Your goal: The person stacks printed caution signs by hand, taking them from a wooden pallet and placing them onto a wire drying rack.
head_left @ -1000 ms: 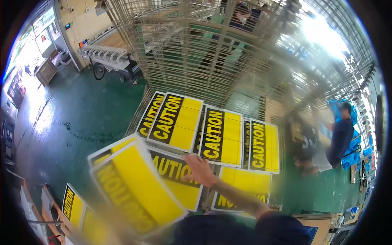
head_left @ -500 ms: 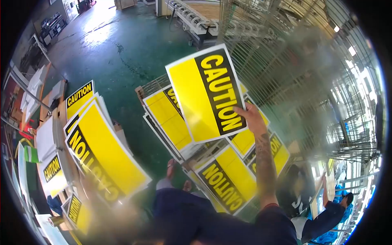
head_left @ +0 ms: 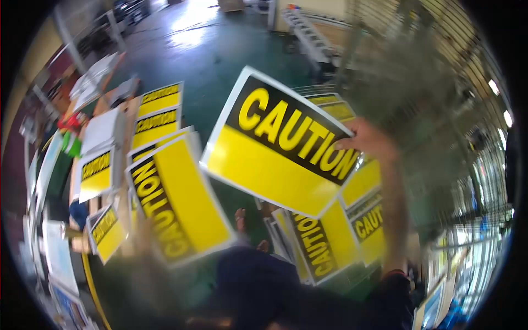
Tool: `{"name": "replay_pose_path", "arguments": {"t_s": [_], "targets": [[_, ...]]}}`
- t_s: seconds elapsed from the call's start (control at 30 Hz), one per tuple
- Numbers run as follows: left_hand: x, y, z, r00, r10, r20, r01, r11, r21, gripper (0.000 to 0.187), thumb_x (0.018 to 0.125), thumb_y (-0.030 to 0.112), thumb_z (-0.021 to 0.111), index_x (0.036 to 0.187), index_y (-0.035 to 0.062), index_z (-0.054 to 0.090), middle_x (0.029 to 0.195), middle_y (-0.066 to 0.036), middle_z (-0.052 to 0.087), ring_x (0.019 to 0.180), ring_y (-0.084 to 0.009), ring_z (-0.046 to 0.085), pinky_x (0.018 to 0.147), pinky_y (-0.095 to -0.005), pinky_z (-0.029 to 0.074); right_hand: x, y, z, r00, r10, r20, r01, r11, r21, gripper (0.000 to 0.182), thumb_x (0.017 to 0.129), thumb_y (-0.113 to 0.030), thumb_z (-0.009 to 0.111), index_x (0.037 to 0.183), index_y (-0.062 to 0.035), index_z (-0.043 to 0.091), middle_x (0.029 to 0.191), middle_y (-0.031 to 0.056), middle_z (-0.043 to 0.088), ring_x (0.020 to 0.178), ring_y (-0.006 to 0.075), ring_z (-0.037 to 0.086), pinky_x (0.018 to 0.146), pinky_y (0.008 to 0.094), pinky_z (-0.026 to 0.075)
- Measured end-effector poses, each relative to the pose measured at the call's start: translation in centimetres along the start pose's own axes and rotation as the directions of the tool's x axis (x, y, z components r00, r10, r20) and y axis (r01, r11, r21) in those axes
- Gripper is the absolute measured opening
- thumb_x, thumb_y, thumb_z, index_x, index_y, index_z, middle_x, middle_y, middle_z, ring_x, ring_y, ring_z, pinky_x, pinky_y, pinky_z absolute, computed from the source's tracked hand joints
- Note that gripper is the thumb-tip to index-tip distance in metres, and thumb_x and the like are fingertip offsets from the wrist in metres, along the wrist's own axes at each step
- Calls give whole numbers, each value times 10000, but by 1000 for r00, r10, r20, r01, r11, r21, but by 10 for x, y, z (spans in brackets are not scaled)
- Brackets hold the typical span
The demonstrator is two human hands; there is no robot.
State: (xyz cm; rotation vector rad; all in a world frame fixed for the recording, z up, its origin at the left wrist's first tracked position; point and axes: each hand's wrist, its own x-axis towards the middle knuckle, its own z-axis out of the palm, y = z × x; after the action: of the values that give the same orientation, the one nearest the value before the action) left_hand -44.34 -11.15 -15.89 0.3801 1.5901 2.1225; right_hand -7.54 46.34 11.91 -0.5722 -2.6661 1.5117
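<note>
My right hand [head_left: 377, 143] grips a yellow and black caution sign [head_left: 269, 165] by its right edge, thumb on the printed face. The sign is tilted in mid-air, its lettering sloping down to the right. Behind and below it lie more caution signs [head_left: 330, 239] in overlapping piles, partly covered by it. On my left, a fanned bundle of caution signs [head_left: 192, 192] is held up in front of the table. My left hand [head_left: 146, 236] is a smeared shape at the bundle's lower left edge, closed on it as far as the blur shows.
The table [head_left: 125, 110] at left carries white sheets [head_left: 104, 132] and further caution signs [head_left: 158, 124]. A wire rack [head_left: 467, 49] stands at right, partly blurred. Green floor [head_left: 236, 49] stretches ahead to a machine bench [head_left: 313, 33].
The sign in my right hand has turned from steeply slanted lettering to a flatter tilt. My view has swung left, so the table and left bundle sit further right. The bundle remains held.
</note>
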Motion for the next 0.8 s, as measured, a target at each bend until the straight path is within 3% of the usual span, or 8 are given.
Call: {"name": "replay_pose_path", "arguments": {"t_s": [0.17,0.3,0.4,0.53,0.63,0.73,0.77,0.8], "targets": [[-16,31,23,974,-224,35,221,973,64,825,922,-8,673,1654,17,295,1570,-120,513,1408,-235,528,1166,-357,414,88,-142,68,882,101,461,146,871,-470,375,813,-203,890,1074,41,779,863,117,799,790,138,766,702,305,603],[-36,70,70,916,-343,209,339,939,59,676,1050,43,584,1653,8,280,1558,-112,514,1393,-196,506,1162,-322,398,165,-170,166,563,-84,822,618,703,-352,427,741,-265,916,1075,-26,797,845,148,785,716,246,749,660,376,567],[-43,59,55,898,-250,363,203,966,163,676,1091,144,586,1661,12,249,1564,-109,498,1412,-186,469,1177,-323,378,200,-184,255,472,-86,877,805,447,-389,475,704,-386,907,921,15,773,774,196,718,777,395,724,695,466,551],[-65,59,43,875,-187,447,175,982,68,620,1129,219,529,1654,17,269,1555,-94,495,1406,-161,455,1176,-324,372,210,-163,328,608,-381,697,791,215,-573,622,609,-473,924,1043,-88,697,1011,89,663,1088,300,645,926,431,467],[-68,65,13,870,-165,465,190,982,-7,701,1067,145,650,1646,22,276,1555,-98,489,1402,-159,464,1171,-339,395,206,-172,368,656,-572,492,726,301,-619,802,542,-480,947,1159,-83,624,1095,80,643,1084,308,645,913,439,465],[-57,84,-30,920,-168,355,148,985,83,739,1021,93,709,1630,18,296,1547,-100,503,1417,-172,465,1189,-356,394,211,-164,387,588,-806,76,622,390,-679,1108,501,-434,966,1463,-97,533,1446,152,548,1389,337,489,1084,473,407],[-51,99,-35,918,-151,367,100,983,154,738,1023,92,701,1633,29,291,1530,-111,527,1394,-187,496,1174,-356,411,217,-147,388,657,-752,-54,560,535,-632,1191,558,-385,989,1577,-105,439,1573,169,460,1429,334,484,1136,455,413],[-43,118,-48,910,-168,379,62,959,276,723,1027,99,690,1633,41,299,1498,-125,562,1365,-198,529,1152,-363,437,238,-113,396,776,-620,-115,573,769,-282,1114,603,-329,991,1558,-101,464,1530,159,518,1373,308,543,1109,432,453]]}}
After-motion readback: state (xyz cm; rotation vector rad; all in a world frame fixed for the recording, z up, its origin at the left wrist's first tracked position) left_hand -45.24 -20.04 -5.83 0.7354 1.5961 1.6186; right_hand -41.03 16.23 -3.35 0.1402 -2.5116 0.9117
